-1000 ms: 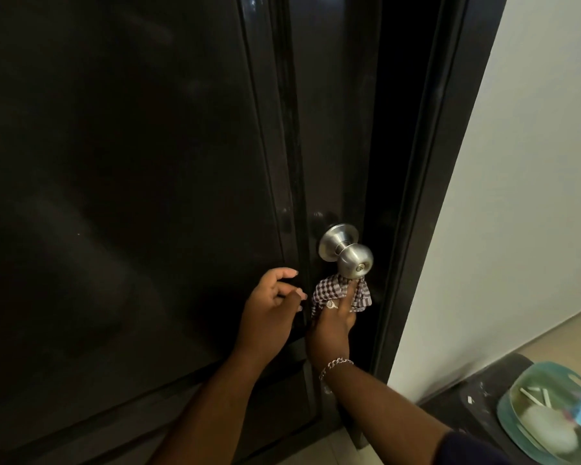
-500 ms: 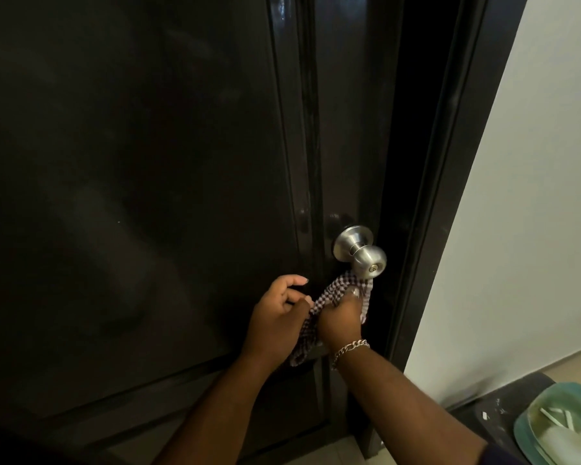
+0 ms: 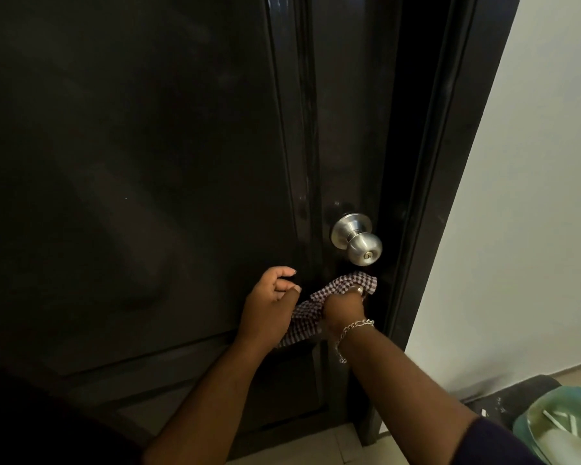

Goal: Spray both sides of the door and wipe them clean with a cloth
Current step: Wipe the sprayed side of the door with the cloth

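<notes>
A glossy black panelled door (image 3: 148, 162) fills most of the head view, shut in its black frame (image 3: 450, 162). A silver round knob (image 3: 361, 241) sticks out near its right edge. Just below the knob my right hand (image 3: 344, 307), with a chain bracelet on the wrist, grips a checked cloth (image 3: 346, 285) against the door. The cloth's lower end hangs between my two hands. My left hand (image 3: 270, 303) is beside it with curled fingers, thumb touching the cloth's edge. No spray bottle is in view.
A pale wall (image 3: 534, 196) runs along the right of the frame. At the bottom right a dark stand (image 3: 503, 397) carries a teal glass dish (image 3: 550, 427). Light floor tiles (image 3: 316, 448) show under the door.
The cloth has unfolded from a small bunch under the knob into a longer strip between my hands. My left hand has closed in against it. The camera shifted left.
</notes>
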